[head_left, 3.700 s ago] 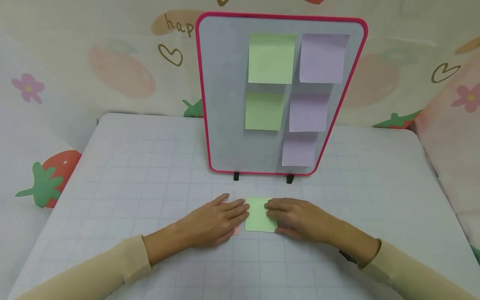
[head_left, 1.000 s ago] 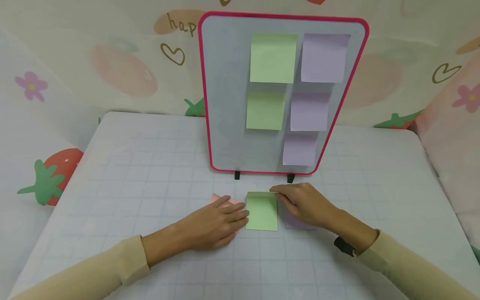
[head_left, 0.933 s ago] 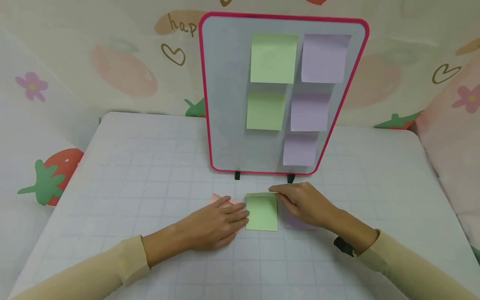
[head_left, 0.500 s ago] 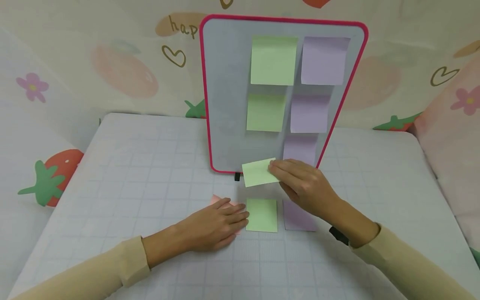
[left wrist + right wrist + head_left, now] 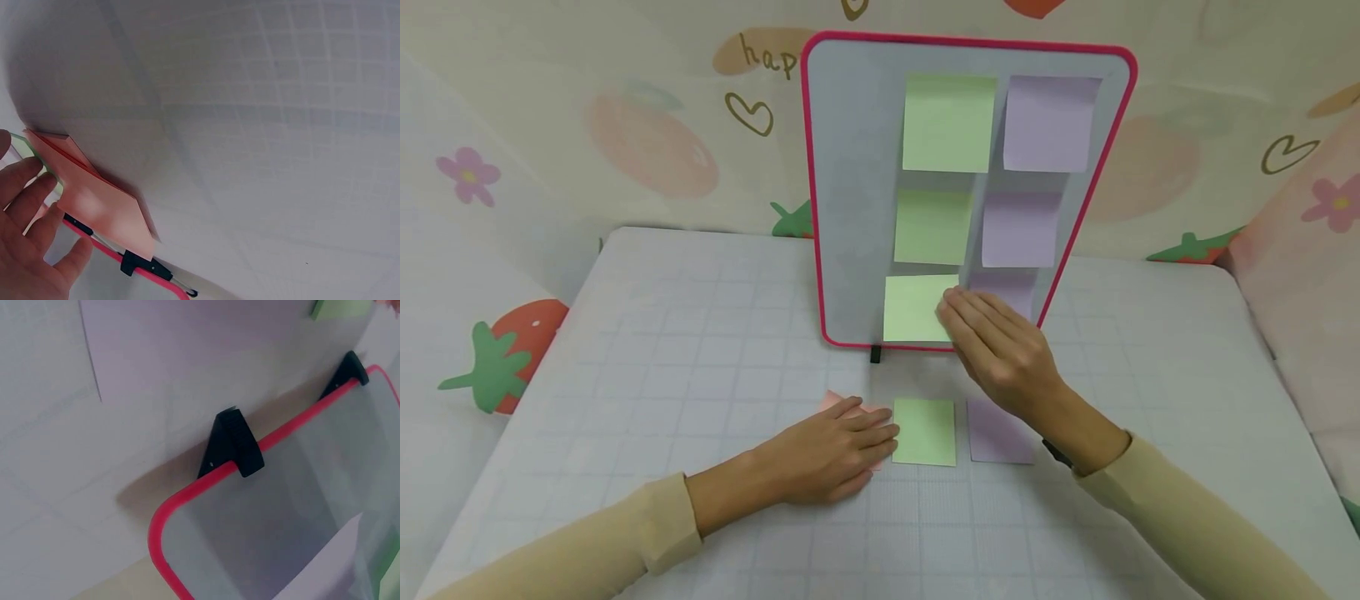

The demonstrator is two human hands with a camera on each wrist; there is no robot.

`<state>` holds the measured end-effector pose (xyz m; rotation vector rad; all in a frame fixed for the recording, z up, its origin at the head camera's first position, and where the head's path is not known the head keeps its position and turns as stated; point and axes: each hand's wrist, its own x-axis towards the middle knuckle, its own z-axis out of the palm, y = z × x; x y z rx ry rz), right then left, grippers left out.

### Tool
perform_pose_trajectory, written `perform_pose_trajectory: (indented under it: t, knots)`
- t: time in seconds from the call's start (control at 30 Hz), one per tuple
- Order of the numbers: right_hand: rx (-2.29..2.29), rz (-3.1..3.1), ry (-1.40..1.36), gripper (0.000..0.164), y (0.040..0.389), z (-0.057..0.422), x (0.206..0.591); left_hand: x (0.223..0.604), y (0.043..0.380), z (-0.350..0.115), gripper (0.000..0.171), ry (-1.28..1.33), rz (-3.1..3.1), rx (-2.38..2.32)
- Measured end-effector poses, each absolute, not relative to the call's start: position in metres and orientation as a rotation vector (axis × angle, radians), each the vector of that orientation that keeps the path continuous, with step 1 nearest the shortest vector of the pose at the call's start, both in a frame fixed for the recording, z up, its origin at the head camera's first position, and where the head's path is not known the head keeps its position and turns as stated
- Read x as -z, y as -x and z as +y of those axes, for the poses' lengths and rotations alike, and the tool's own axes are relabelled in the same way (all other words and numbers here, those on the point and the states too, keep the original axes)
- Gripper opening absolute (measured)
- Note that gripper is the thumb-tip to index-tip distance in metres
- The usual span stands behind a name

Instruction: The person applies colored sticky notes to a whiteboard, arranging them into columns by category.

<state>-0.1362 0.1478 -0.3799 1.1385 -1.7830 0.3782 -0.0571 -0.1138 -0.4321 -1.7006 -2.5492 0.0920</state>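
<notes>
A pale green note (image 5: 917, 308) is being held at the bottom of the whiteboard (image 5: 853, 192), beneath two other green notes (image 5: 950, 123). Its right edge is being overlapped by the fingertips of the right hand (image 5: 1000, 350), whose fingers are being held close together (the thumb is being hidden, so whether the note is being pinched or only pressed cannot be told).

On the table (image 5: 700, 350), the pink sheets (image 5: 100, 203) are being covered by the left hand (image 5: 827, 450); its fingers are being held apart and only slightly bent, without anything being grasped. One pink sheet is being seen raised at an angle above another in the left wrist view. A green square (image 5: 925, 433) is being reached by the left fingertips, and beside it a purple square (image 5: 1000, 437) is being partly hidden by the right hand.

Three purple notes (image 5: 1048, 123) are being displayed in the board's right column, the lowest being partly covered. The board is being propped on black feet (image 5: 231, 444).
</notes>
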Motion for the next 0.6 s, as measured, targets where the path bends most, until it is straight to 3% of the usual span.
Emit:
perform_pose_trajectory:
  t: [0.6]
  knots:
    - [-0.18,-1.803,-1.154,0.024,0.151,0.154,0.399,0.431,0.055,-0.113,0.041,1.686,-2.545,-0.088]
